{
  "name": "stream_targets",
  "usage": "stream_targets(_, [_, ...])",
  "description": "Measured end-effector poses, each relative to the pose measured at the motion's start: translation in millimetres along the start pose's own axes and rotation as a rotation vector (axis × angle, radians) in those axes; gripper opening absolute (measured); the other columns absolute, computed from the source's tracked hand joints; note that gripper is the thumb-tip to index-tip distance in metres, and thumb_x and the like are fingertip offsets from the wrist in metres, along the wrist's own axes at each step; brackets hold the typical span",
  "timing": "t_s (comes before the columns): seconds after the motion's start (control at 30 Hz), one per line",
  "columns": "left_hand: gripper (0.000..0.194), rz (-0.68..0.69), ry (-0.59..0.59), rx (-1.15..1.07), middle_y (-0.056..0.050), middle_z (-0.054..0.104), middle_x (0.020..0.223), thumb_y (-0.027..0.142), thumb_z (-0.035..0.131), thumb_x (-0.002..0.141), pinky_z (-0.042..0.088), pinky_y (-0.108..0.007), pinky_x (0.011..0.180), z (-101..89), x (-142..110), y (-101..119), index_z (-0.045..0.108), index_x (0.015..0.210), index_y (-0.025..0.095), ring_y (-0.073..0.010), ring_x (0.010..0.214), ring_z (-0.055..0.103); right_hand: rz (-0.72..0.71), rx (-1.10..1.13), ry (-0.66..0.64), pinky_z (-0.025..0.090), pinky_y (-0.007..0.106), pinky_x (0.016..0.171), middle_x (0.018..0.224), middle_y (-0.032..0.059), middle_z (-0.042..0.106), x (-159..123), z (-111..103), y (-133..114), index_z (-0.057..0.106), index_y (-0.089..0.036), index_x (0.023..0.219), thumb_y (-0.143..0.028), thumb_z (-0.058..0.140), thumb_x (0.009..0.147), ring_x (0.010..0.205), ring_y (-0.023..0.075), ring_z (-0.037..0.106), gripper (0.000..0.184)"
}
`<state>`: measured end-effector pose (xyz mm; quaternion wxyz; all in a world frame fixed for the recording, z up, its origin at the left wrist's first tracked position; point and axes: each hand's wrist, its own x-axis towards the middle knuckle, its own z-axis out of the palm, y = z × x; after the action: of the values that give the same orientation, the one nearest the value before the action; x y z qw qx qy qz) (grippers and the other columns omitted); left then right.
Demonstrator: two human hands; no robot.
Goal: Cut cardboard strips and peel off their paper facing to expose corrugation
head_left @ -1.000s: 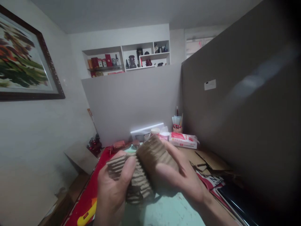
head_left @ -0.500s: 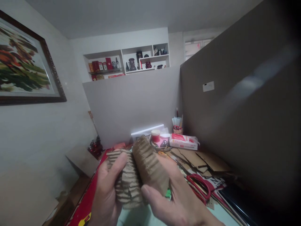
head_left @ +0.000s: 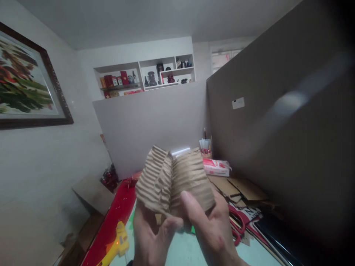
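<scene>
Head view: corrugated cardboard piece [head_left: 174, 180] held up in front of camera, above desk, folded into V, crease running up and away from grip, ribs running across. Brown, ridged, matte, lower edge ragged. Left hand [head_left: 151, 236] pinching lower left flap, right hand [head_left: 209, 229] pinching lower right flap with thumb on front. Below grip: pale green cutting mat [head_left: 191, 251]; left of grip, yellow glue gun [head_left: 116, 245] on red cloth; right of grip, red scissors [head_left: 237, 225], flat cardboard scraps [head_left: 241, 188]. Grey partition boards behind and right; wall shelf, framed painting [head_left: 26, 81] beyond

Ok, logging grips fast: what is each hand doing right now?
Left hand: closed on the lower left of the corrugated cardboard piece.
Right hand: closed on the cardboard's right side, thumb on its front.
</scene>
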<state>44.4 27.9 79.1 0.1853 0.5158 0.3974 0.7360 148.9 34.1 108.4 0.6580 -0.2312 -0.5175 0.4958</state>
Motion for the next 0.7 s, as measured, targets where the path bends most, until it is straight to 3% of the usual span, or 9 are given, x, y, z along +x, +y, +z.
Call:
stream_targets(0.1, [0.033,0.029,0.015,0.246,-0.005,0.073,0.074,0.054,0.065,0.086,0.056,-0.029,0.064,-4.8,-1,-5,0.070,0.085,0.022,-0.0227,0.072,0.071,0.042,0.060,-0.142,0.034,0.020,0.040,0.049,-0.0083,0.045,3,-3,10,0.049,-0.022,0.070,-0.041,0.061,0.091,0.042,0.0083,0.041,0.030])
stream_targets(0.27, [0.041,0.104,-0.007,0.546,-0.011,0.074,0.075,0.049,0.052,0.093,0.053,-0.036,0.079,-7.1,1,-7,0.075,0.081,0.017,-0.0269,0.078,0.071,-0.027,0.174,-0.240,0.028,0.017,0.031,0.045,-0.0121,0.038,17,-11,24,0.044,-0.024,0.071,-0.037,0.062,0.092,0.033,0.0060,0.032,0.030])
stream_targets(0.37, [0.034,0.142,0.003,0.552,-0.009,0.078,0.083,0.042,0.051,0.094,0.052,-0.033,0.088,-4.3,3,0,0.076,0.085,0.020,-0.0254,0.085,0.074,0.038,0.210,-0.284,0.030,0.017,0.030,0.043,-0.0132,0.035,23,-14,23,0.046,-0.024,0.072,-0.039,0.064,0.091,0.032,0.0059,0.030,0.030])
stream_targets(0.53, [0.026,-0.053,0.028,0.342,-0.004,0.080,0.086,0.045,0.066,0.085,0.055,-0.028,0.085,3.2,9,16,0.079,0.079,0.023,-0.0263,0.094,0.074,0.130,0.445,-0.379,0.027,0.015,0.031,0.043,-0.0149,0.030,26,-15,17,0.048,-0.024,0.074,-0.038,0.065,0.090,0.032,0.0049,0.027,0.028])
stream_targets(0.63, [0.024,-0.152,0.070,0.190,-0.004,0.080,0.090,0.046,0.073,0.080,0.054,-0.028,0.089,3.9,9,12,0.080,0.085,0.023,-0.0280,0.105,0.071,0.062,0.316,-0.341,0.027,0.017,0.032,0.044,-0.0128,0.033,23,-12,17,0.048,-0.024,0.074,-0.034,0.061,0.091,0.034,0.0061,0.029,0.024])
stream_targets(0.7, [0.026,-0.159,0.115,0.144,-0.004,0.079,0.102,0.045,0.071,0.084,0.048,-0.032,0.104,1.1,5,2,0.078,0.098,0.024,-0.0280,0.120,0.064,-0.088,0.114,-0.297,0.030,0.019,0.034,0.049,-0.0093,0.040,19,-8,18,0.049,-0.023,0.071,-0.029,0.059,0.088,0.037,0.0078,0.034,0.021])
